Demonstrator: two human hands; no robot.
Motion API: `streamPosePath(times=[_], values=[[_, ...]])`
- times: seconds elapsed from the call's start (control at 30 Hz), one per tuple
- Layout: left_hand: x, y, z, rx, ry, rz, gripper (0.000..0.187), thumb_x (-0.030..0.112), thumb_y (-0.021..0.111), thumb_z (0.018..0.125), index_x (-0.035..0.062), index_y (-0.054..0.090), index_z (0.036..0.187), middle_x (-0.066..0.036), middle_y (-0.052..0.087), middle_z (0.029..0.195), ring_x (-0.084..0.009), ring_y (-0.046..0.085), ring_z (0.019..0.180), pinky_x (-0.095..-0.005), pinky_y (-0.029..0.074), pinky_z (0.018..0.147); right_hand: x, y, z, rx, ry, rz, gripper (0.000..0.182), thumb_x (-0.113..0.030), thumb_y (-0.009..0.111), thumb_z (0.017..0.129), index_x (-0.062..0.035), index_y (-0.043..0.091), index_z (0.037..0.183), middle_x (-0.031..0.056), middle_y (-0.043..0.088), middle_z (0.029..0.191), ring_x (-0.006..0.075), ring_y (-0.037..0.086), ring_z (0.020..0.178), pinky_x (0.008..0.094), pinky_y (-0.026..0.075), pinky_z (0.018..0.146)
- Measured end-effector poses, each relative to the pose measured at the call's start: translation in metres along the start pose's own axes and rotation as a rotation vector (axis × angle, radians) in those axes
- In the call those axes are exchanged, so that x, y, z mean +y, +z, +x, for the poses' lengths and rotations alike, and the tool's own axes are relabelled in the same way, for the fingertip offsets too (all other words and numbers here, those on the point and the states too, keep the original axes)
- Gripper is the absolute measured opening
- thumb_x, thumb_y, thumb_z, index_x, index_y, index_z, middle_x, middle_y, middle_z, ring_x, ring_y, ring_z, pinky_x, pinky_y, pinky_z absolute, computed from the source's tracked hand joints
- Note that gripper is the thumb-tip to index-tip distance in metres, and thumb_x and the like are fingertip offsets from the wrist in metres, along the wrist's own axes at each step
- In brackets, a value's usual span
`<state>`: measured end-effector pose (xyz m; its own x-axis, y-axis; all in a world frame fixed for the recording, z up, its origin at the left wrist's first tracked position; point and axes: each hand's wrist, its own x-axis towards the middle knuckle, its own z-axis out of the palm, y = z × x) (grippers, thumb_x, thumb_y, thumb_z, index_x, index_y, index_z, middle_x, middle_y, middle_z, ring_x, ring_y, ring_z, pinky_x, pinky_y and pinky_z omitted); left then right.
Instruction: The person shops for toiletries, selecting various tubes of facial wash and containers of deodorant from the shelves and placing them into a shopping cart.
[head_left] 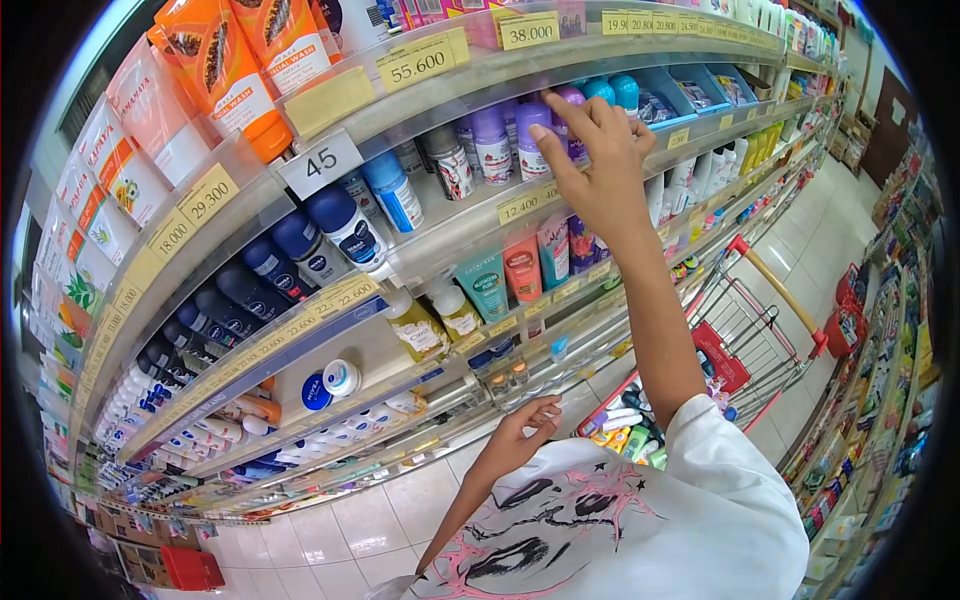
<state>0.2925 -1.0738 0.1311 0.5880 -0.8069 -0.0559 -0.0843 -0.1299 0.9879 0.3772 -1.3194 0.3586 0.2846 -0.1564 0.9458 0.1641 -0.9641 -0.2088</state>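
My right hand [600,150] reaches up to a shelf of roll-on deodorants, fingers spread, with thumb and index finger at the purple roll-on bottles [532,140]. Contact with the bottles seems likely, but the hand hides part of that row. Left of it stand a black-capped patterned bottle [450,165] and a light blue-capped roll-on [393,190]. Two teal caps [624,92] show behind my right fingers. My left hand [522,435] hangs low in front of my shirt, loosely bent, fingers apart and holding nothing.
A shopping cart [750,310] filled with products stands at my right, with red baskets [845,325] beyond it. Dark blue roll-ons [345,225] line the shelf to the left. Orange face wash tubes [225,85] stand above. Another stocked shelf [880,450] borders the aisle.
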Motion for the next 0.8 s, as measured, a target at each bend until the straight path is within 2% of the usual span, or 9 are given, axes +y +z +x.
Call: streamPosePath(times=[0.1,0.17,0.27,0.4,0.47,0.7,0.8], values=[[-0.001,-0.001,0.000,-0.003,0.007,-0.002,0.038,0.013,0.060,0.093,0.0038,0.052,0.129,-0.008,0.063,0.111,-0.0134,0.058,0.100,-0.0275,0.044,0.089,-0.003,0.003,0.004,-0.024,-0.026,-0.024,0.029,-0.029,0.067,0.084,-0.0124,0.067,0.108,0.0012,0.051,0.082,0.0176,0.050,0.083,0.0400,0.024,0.088],[-0.003,-0.002,0.001,0.001,0.007,0.008,0.038,0.014,0.060,0.093,0.0036,0.052,0.129,-0.008,0.063,0.111,-0.0132,0.058,0.100,-0.0274,0.044,0.089,-0.008,0.003,0.007,-0.079,0.070,0.044,0.032,-0.033,0.071,0.081,-0.0116,0.068,0.104,0.0007,0.051,0.079,0.0176,0.050,0.082,0.0397,0.024,0.088],[0.000,-0.002,0.001,0.020,0.042,0.019,0.038,0.016,0.061,0.094,0.0029,0.052,0.128,-0.008,0.063,0.105,-0.0129,0.058,0.094,-0.0271,0.046,0.085,-0.008,0.008,0.011,-0.042,0.099,0.141,0.036,-0.038,0.074,0.077,-0.0111,0.068,0.099,0.0001,0.050,0.076,0.0179,0.050,0.081,0.0400,0.024,0.087],[0.003,-0.005,-0.002,0.034,0.033,0.011,0.038,0.017,0.061,0.094,0.0030,0.053,0.128,-0.008,0.063,0.105,-0.0134,0.058,0.094,-0.0271,0.046,0.085,-0.001,0.009,0.015,-0.074,0.107,0.150,0.037,-0.040,0.075,0.075,-0.0112,0.069,0.098,-0.0003,0.050,0.076,0.0182,0.050,0.080,0.0404,0.025,0.087],[-0.001,-0.007,-0.003,0.044,0.019,-0.006,0.036,0.015,0.061,0.093,0.0053,0.054,0.127,-0.006,0.063,0.107,-0.0123,0.057,0.099,-0.0264,0.044,0.088,-0.003,0.007,0.016,-0.112,0.062,-0.016,0.038,-0.040,0.075,0.075,-0.0111,0.069,0.097,-0.0004,0.050,0.075,0.0182,0.050,0.081,0.0405,0.025,0.086],[-0.004,-0.006,-0.002,0.044,0.028,-0.010,0.037,0.016,0.062,0.092,0.0053,0.054,0.127,-0.005,0.063,0.105,-0.0119,0.057,0.098,-0.0263,0.044,0.088,-0.011,0.005,0.022,-0.027,-0.011,-0.118,0.041,-0.051,0.075,0.070,-0.0125,0.065,0.079,-0.0016,0.054,0.075,0.0182,0.052,0.078,0.0417,0.026,0.083],[-0.003,-0.007,-0.002,0.036,0.018,-0.003,0.037,0.016,0.062,0.092,0.0051,0.054,0.127,-0.005,0.063,0.104,-0.0114,0.057,0.097,-0.0261,0.044,0.087,-0.013,-0.003,0.027,-0.090,0.003,-0.144,0.041,-0.050,0.076,0.070,-0.0116,0.067,0.082,-0.0013,0.054,0.075,0.0184,0.052,0.079,0.0419,0.026,0.084]])
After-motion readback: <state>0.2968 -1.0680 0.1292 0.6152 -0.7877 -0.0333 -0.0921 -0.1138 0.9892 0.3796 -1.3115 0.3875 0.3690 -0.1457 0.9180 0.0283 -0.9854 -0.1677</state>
